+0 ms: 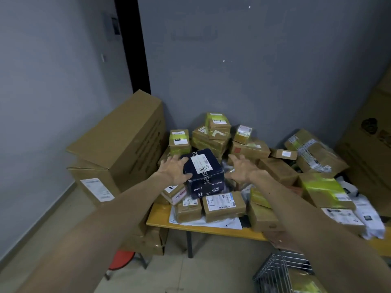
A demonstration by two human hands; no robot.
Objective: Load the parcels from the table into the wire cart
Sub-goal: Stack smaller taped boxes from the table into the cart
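Head view looks down over both bare forearms reaching toward a heap of parcels (224, 206) on a yellow-topped table (160, 220). The task's nearest thing, a dark blue box (206, 176) with a white handwritten label, sits tilted on top of the heap near the table's left end. The left grip (173, 169) is wide open, its fingers spread and laid on the box's upper left edge, with the thumb against the left side. The right grip (241, 169) is also spread open and holds nothing. It hovers just beside the box's right side, and whether it touches the box cannot be told. Most other parcels are brown cardboard, several wrapped in yellow-green tape. The wire cart (275, 271) stands at the lower right, under the right forearm, below the table's edge. Large cardboard boxes (118, 140) lean stacked left of the table, and a red stool (121, 259) stands on the floor beneath them.
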